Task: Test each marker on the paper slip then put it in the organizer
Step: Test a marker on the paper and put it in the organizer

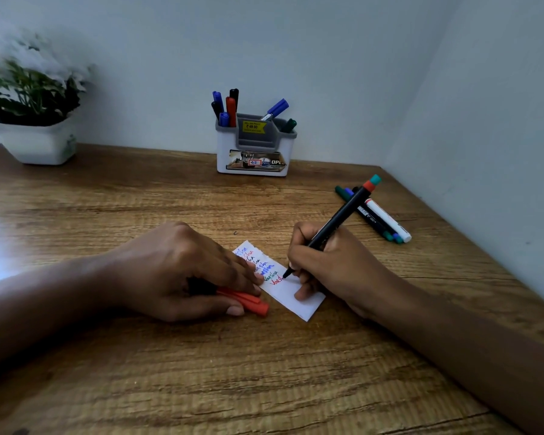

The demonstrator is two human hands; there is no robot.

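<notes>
Head view: the paper slip (300,304) lies on the wooden desk (264,372). Its left part carries short lines of blue, green and red scribble, too small to read and partly covered by fingers. The right hand (333,268) grips a black marker (343,215) (red band, teal end). The marker's tip touches the slip beside the lowest red line. The left hand (176,268) is at the slip's left edge, fingertips resting on it, with thumb and fingers curled round a red cap (248,301) that is mostly hidden beneath them. Beyond the slip stands the organizer (255,146), which holds several markers. To the slip's upper right lie loose markers (380,219), overlapped so their count is unclear. Far left of the slip, a blurred potted plant (35,120).
</notes>
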